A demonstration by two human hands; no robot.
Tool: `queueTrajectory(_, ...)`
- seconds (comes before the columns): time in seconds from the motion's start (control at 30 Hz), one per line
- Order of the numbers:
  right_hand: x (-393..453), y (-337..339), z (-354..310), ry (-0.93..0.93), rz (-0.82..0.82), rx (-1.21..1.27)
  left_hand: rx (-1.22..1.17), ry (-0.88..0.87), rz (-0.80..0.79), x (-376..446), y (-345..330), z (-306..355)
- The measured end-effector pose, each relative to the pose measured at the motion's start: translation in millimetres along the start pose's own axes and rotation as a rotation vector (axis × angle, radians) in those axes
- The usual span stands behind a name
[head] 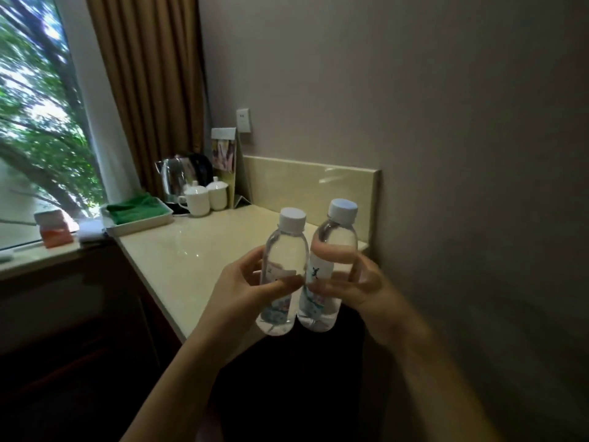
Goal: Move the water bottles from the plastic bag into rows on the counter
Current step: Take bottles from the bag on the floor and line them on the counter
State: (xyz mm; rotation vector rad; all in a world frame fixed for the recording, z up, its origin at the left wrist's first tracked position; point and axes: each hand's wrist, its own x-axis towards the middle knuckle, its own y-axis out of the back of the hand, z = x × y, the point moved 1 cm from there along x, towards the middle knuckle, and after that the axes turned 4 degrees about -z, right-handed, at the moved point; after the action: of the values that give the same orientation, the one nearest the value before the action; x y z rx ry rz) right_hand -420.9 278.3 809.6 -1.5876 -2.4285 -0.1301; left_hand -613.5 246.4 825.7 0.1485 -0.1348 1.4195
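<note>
Here two hands, left hand (245, 291) and right hand (360, 288), each grip one of two bottles (283, 250).

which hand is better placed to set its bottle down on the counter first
Probably the left hand: its bottle hangs over open counter, while the right hand's bottle sits nearer the wall-side edge.

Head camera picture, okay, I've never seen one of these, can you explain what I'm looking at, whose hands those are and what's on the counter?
There is no machine here. A camera worn on a person's head looks forward and down, so the arms are the wearer's own. The left hand grips one water bottle and the right hand grips a second bottle, side by side above the counter's near edge. Further back on the counter stand a kettle, two lidded white cups, and a tray with a green cloth.
</note>
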Motion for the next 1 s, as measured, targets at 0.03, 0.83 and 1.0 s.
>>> queueTrajectory(0.03,17.7,-3.5,5.3,0.004,-0.004,-0.011,0.008,-0.008,0.021,10.8,8.6,-0.5)
queueTrajectory(0.83,261.7,-138.7,117.5,-0.074,0.404,-0.046,0.199,-0.131,0.057,198.4,229.0,-91.4)
queueTrajectory(1.0,300.1,-158.7,124.7,-0.061,0.548,-0.096,0.229,-0.204,0.057,233.7,255.0,-108.4)
